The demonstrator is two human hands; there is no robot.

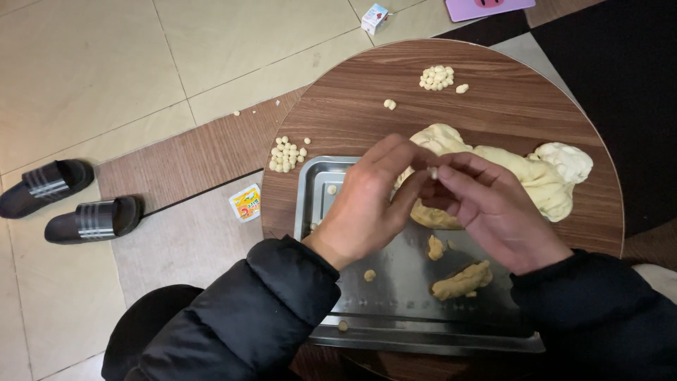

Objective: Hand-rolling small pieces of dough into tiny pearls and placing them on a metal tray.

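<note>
The round tabletop [493, 85] looks like dark brown wood with a fine grain and a matt finish. On it lies a metal tray [395, 296], grey and smooth, with a dull shine and some small embossed marks near its front rim. The big dough lump [536, 176] is pale yellow, soft and matt, with a rough, folded surface. The small dough balls [288, 155] look smooth and dry. The jacket sleeves [247, 317] are black padded cloth with a slight sheen. The floor tiles [84, 63] are beige and glossy.
</note>
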